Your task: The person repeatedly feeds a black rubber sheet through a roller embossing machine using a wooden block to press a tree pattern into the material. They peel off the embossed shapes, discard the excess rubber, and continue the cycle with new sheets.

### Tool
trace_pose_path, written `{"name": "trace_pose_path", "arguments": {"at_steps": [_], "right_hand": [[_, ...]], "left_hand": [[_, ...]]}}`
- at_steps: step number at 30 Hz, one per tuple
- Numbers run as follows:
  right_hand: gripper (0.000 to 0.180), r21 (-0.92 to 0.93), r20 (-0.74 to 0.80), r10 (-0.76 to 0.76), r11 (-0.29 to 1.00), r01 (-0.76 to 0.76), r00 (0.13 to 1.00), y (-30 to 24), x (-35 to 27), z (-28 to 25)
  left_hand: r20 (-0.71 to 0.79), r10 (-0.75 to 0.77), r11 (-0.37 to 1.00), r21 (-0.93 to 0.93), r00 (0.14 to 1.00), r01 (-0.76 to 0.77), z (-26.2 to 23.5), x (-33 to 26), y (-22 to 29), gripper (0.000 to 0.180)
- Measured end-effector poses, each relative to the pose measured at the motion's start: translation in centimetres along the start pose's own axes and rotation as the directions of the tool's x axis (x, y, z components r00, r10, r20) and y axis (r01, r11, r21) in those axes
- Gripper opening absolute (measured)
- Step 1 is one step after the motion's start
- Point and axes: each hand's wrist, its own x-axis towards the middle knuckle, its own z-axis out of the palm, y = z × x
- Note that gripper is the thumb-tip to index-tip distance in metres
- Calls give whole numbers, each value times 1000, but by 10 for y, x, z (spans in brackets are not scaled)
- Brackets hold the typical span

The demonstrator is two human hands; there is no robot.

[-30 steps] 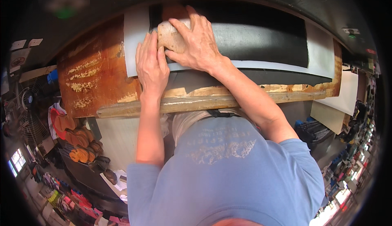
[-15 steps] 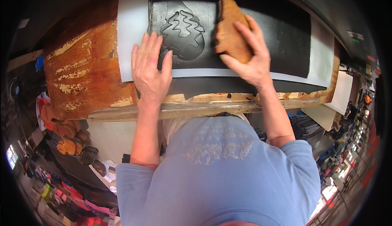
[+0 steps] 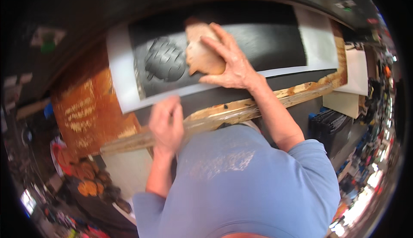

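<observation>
1. So the main sheet lies on a backing board, and that's on the tabletop. A second sheet pokes out along the board's front edge.
2. Pressed outline sits toward the main sheet's left end, cutting die just right of it, right hand on the die's right side.
3. Left hand: near the tabletop's front edge.
4. Block pile lower left.
</observation>
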Motion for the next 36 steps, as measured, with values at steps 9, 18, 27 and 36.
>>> {"name": "trace_pose_path", "arguments": {"at_steps": [9,18,27,36], "right_hand": [[25,314,-867,302,949,-35,396,59,-23,-161],[29,56,-906,109,989,-139,409,127,-62,-313],[30,141,-687,461,843,-519,562,72,-170,-132],[26,-336,-632,141,836,-433,762,75,-176,-102]], "left_hand": [[40,145,987,61,989,-147,34,-35,-7,9],[-28,41,977,210,999,-34,34,-37,-12,17],[-88,111,963,255,990,-86,35,-32,-7,21],[-75,30,965,261,997,-9,34,-32,-2,27]]}}
